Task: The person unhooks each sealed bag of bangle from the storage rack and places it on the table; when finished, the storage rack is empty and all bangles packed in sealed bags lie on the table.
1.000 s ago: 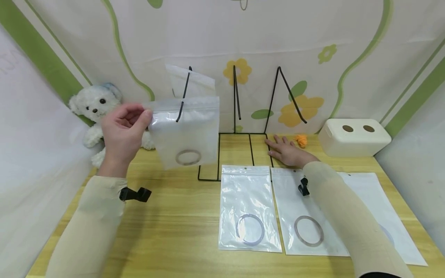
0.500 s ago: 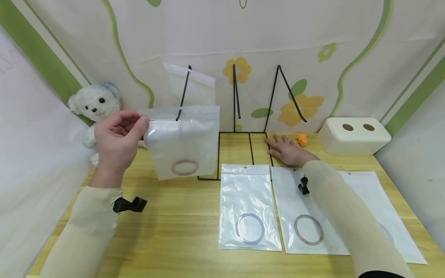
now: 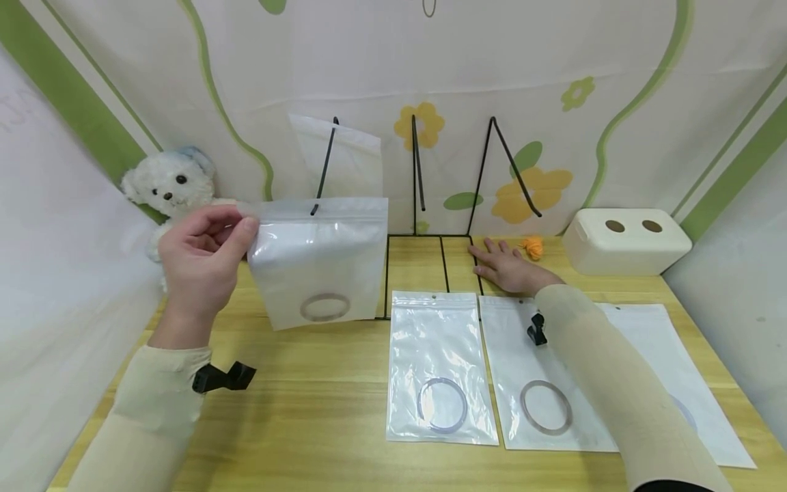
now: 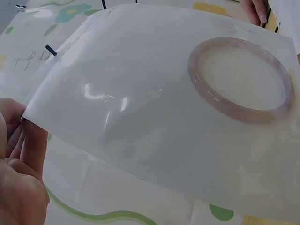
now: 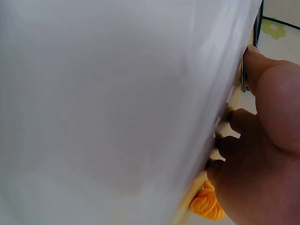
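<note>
My left hand (image 3: 199, 263) pinches the upper left corner of a translucent zip bag (image 3: 322, 253) between thumb and fingers. A pinkish-brown bangle (image 4: 211, 99) lies in the bag's lower part. The tip of the black display rack's left hook (image 3: 322, 179) shows in front of the bag's top strip, and pokes out past the bag in the left wrist view. Farther back on that hook hangs another translucent bag (image 3: 353, 158). My right hand (image 3: 509, 272) rests at the right side of the rack's wire base (image 3: 445, 266), fingers spread and straight.
Flat bags with bangles lie on the wooden table: one at centre (image 3: 433, 342), one right of it (image 3: 510, 362), another (image 3: 654, 342) partly behind my right sleeve. A white plush bear (image 3: 172, 181) sits back left. An orange bundle (image 3: 532, 248) and a cream box (image 3: 627, 249) are back right.
My left hand has drawn the bag toward me, down and slightly left, so its top strip is now close to the hook's tip. The right hand has stayed in place.
</note>
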`<state>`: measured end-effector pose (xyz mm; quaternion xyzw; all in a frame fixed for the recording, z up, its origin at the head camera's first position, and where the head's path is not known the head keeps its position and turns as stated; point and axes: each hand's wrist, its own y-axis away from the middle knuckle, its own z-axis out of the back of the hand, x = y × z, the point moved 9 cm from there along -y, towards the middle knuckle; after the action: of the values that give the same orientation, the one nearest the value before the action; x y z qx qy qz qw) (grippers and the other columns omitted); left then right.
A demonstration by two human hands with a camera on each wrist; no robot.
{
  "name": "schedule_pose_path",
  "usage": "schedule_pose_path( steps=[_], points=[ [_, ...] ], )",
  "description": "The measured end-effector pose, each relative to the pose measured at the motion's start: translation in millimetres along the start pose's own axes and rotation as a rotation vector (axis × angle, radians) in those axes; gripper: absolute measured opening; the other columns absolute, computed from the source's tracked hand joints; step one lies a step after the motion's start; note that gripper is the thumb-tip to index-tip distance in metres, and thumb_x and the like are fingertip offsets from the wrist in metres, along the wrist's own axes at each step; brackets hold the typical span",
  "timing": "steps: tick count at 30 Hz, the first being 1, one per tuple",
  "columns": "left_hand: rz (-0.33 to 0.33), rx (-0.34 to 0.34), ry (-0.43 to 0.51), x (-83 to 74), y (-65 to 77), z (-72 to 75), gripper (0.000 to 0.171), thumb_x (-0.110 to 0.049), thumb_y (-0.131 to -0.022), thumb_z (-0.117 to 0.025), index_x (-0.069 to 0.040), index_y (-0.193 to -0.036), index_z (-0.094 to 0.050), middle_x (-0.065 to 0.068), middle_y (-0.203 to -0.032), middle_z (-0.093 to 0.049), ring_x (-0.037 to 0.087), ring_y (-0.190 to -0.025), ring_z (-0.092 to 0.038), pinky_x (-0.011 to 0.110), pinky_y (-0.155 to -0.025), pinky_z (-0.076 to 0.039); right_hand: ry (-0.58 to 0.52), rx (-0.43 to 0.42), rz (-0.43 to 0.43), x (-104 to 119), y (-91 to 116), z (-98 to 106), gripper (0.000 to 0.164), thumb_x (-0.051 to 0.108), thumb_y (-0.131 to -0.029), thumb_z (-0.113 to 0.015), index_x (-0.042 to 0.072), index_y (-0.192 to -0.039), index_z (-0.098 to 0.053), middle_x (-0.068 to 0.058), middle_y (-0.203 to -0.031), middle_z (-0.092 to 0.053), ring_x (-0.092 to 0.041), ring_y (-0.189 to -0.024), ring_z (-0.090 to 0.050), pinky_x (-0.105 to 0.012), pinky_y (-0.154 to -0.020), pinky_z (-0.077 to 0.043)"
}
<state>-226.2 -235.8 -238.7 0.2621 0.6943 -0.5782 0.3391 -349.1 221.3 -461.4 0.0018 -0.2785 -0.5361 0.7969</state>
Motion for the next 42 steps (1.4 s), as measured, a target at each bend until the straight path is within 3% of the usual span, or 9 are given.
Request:
schedule_pose_path(
  steps=[6, 19, 24, 31, 37, 42],
  points=[
    [0.016, -0.014, 0.032, -3.6, 2.6, 3.5, 0.012, 0.012, -0.090, -0.076, 0.002, -0.095, -0.081, 0.002, -0.085, -0.079, 0.007, -0.065, -0.070, 0.015, -0.060, -0.058, 0.000, 0.000, -0.004, -2, -1, -1, 0.064, 0.037, -0.119, -0.040, 0.013, -0.174, -0.018, -0.032, -0.178, 0.003, -0.061, -0.162, 0.010, -0.078, -0.127, 0.003],
    [-0.055, 0.034, 0.066, -16.4, 10.4, 3.8, 0.011, 0.013, -0.089, -0.076, 0.005, -0.095, -0.080, 0.001, -0.085, -0.079, 0.006, -0.064, -0.071, 0.015, -0.060, -0.058, -0.017, 0.008, 0.007, -4, 3, 1, 0.068, 0.045, -0.117, -0.041, 0.015, -0.174, -0.020, -0.033, -0.178, 0.001, -0.063, -0.161, 0.008, -0.079, -0.126, 0.003],
    [-0.031, 0.030, 0.064, -16.0, 16.9, 6.6, 0.015, 0.015, -0.090, -0.073, 0.002, -0.094, -0.080, 0.000, -0.084, -0.079, 0.005, -0.066, -0.073, 0.016, -0.061, -0.059, 0.015, 0.008, -0.011, -6, 2, 0, 0.064, 0.040, -0.119, -0.038, 0.016, -0.175, -0.018, -0.031, -0.179, 0.002, -0.061, -0.162, 0.008, -0.077, -0.128, 0.003],
    [0.098, -0.012, 0.077, -1.9, 31.9, 15.2, 0.019, 0.018, -0.089, -0.072, 0.000, -0.093, -0.079, 0.002, -0.080, -0.077, 0.007, -0.064, -0.069, 0.016, -0.059, -0.058, 0.020, 0.008, -0.013, -5, 2, 0, 0.064, 0.039, -0.119, -0.038, 0.015, -0.175, -0.018, -0.031, -0.179, 0.003, -0.061, -0.162, 0.009, -0.077, -0.128, 0.003],
    [0.254, -0.017, 0.191, 18.2, 44.4, 18.5, 0.024, 0.023, -0.094, -0.064, 0.003, -0.095, -0.076, 0.006, -0.079, -0.076, 0.009, -0.062, -0.070, 0.019, -0.052, -0.057, -0.020, 0.000, 0.017, -11, -1, -1, 0.070, 0.050, -0.117, -0.040, 0.017, -0.175, -0.020, -0.033, -0.178, 0.004, -0.063, -0.160, 0.011, -0.080, -0.125, 0.005],
    [0.446, 0.004, 0.076, 47.8, 54.5, 24.5, 0.017, 0.009, -0.100, -0.069, -0.007, -0.099, -0.075, -0.002, -0.083, -0.075, 0.006, -0.062, -0.065, 0.020, -0.053, -0.056, -0.021, 0.000, 0.009, -7, 1, 1, 0.068, 0.048, -0.117, -0.039, 0.017, -0.175, -0.020, -0.032, -0.178, 0.003, -0.062, -0.161, 0.011, -0.079, -0.126, 0.005]
  ],
)
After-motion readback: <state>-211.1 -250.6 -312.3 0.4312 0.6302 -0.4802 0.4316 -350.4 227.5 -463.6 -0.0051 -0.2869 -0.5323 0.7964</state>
